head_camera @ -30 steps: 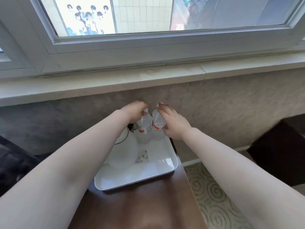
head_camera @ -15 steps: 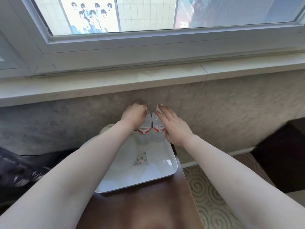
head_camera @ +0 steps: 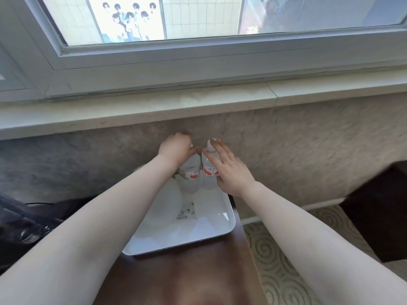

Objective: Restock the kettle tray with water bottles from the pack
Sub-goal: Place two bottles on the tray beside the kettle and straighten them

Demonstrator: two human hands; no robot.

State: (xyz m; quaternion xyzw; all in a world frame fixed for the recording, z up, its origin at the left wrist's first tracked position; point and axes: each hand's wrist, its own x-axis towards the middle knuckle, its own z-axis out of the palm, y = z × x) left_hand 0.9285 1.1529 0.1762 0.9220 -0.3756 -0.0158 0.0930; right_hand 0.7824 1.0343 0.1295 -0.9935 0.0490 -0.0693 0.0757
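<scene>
Two clear water bottles with red-and-white labels stand side by side at the far end of the white tray (head_camera: 229, 225). My left hand (head_camera: 176, 148) is closed over the top of the left bottle (head_camera: 190, 170). My right hand (head_camera: 231, 172) lies against the right side of the right bottle (head_camera: 209, 170) with its fingers spread, index finger at the cap. The white kettle (head_camera: 163, 205) sits on the left of the tray, partly hidden by my left forearm. A small sachet (head_camera: 187, 213) lies on the tray floor.
The tray rests on a dark wooden table (head_camera: 176, 271) pushed against a textured wall below a windowsill (head_camera: 154, 111). There is a dark bag (head_camera: 26, 221) at the left, a dark seat (head_camera: 378, 212) at the right and patterned carpet (head_camera: 275, 260) beside the table.
My right hand's fingers have loosened and spread from a grip around the right bottle. My left hand stays closed on the left bottle's top. The view has shifted slightly.
</scene>
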